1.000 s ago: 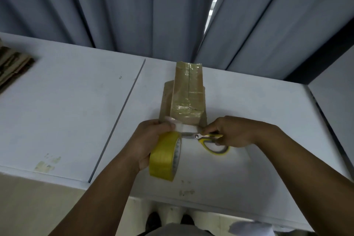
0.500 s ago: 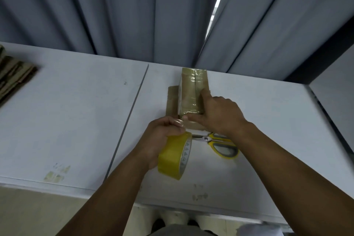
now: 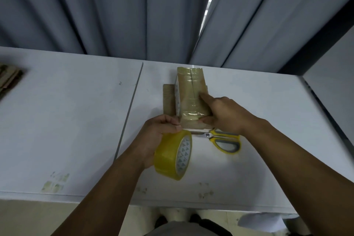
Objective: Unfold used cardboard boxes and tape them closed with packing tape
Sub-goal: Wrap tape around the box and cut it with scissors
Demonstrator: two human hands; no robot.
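Head view: white table [image 3: 76,120], grey curtains behind | box [image 3: 191,97] stood mid-table, taped | scissors [image 3: 224,141], a second ago in the right hand [image 3: 226,115], lay beside it; fingers now spread, pressing tape flat | left hand [image 3: 159,136] gripped roll [image 3: 172,157] | strip cut, seam likely sealed.

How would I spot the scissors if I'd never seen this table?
Look at the white table, just in front of the small taped cardboard box. The scissors lie flat there beneath the right hand, the only thing with yellow-and-grey loop handles.
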